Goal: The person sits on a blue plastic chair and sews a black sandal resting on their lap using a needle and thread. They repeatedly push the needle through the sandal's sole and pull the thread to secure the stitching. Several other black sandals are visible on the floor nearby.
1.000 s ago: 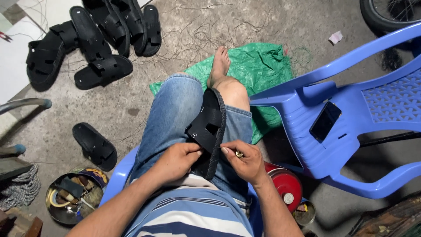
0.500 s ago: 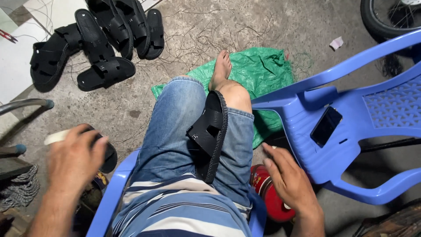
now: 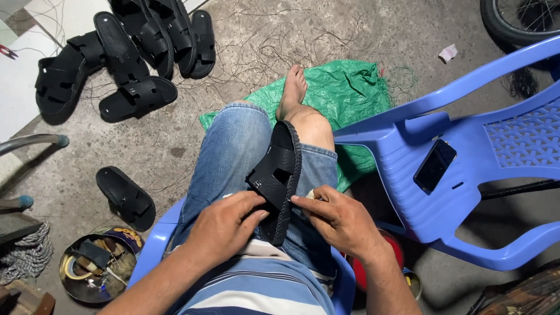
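A black strapped sandal [image 3: 279,175] lies on its side along my lap, between my jeans-clad thighs. My left hand [image 3: 224,224] grips its lower end from the left, fingers on the strap side. On the stitched sole edge my right hand [image 3: 338,219] pinches with thumb and forefinger; a small pale object shows by its knuckles. My bare foot [image 3: 293,87] rests on a crumpled green sheet [image 3: 344,96] on the concrete floor.
Several black sandals [image 3: 125,55] lie piled at the upper left, and one more black sandal [image 3: 125,197] sits by my left knee. A round tin of tools [image 3: 93,268] stands at lower left. A blue plastic chair [image 3: 466,169] with a dark phone [image 3: 434,166] is on my right; a red can [image 3: 361,274] is beneath my arm.
Half a second ago both hands were away from the sandal, left reaching out to the tin side, right down by the red can. Both have come back and hold the sandal.
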